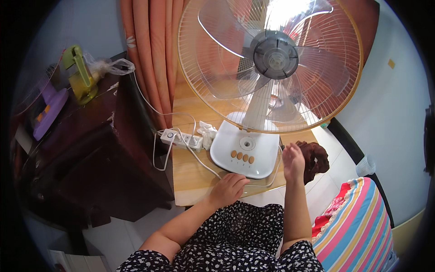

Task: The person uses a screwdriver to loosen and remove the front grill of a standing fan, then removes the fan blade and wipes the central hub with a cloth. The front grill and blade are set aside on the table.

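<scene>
A table fan stands on the wooden table, its clear blades and grey hub facing me. Its white base carries a row of tan push buttons. My left hand rests at the table's front edge, just below the base, with its fingers curled together. The white cord runs up to that hand and comes out on its other side; whether the fingers grip it is hidden. Raised beside the base's right side is my right hand, fingers stretched upward, with nothing visible in it.
A white power strip with plugged-in cords and crumpled tissue lie left of the base. Dark brown cloth is at the right. A dark leather seat holds a green-yellow jug. A striped cushion sits at lower right.
</scene>
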Demonstrator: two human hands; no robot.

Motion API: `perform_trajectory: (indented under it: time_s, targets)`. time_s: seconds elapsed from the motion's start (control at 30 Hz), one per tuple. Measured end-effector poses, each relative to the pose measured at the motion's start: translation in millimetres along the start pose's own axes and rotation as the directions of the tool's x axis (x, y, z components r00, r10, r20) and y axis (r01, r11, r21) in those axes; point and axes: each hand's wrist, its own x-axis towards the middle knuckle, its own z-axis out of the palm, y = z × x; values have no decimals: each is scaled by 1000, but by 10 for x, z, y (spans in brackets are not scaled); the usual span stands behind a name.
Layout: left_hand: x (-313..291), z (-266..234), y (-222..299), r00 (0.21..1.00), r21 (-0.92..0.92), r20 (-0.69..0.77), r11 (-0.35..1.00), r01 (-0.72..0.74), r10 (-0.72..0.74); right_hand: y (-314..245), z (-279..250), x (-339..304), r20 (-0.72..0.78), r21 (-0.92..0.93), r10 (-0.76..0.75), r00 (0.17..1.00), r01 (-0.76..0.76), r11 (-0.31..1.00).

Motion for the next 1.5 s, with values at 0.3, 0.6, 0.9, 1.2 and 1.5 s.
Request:
perform_trajectory:
  time_s: [0.3,0.6,0.9,1.2,1.5]
  targets:
    - [-67,74,-66,985,-57,-126,992,111,-117,-568,342,-326,86,-183,-258,962,270,945]
    - [-127,94,-52,985,-2,-149,996,89,-88,-1041,691,-160,107,-217,-248,963,266,939]
    - [-143,118,-65,987,34,-148,997,75,-69,-1027,630,22,73,-329,-376,924,378,865]
    - [-120,99,-45,982,22,-154,994,111,-107,-918,658,-93,49,-374,-548,835,524,766]
    - [-98,71,-31,977,-1,-147,987,159,-157,-916,724,-292,-12,-418,-655,755,592,690]
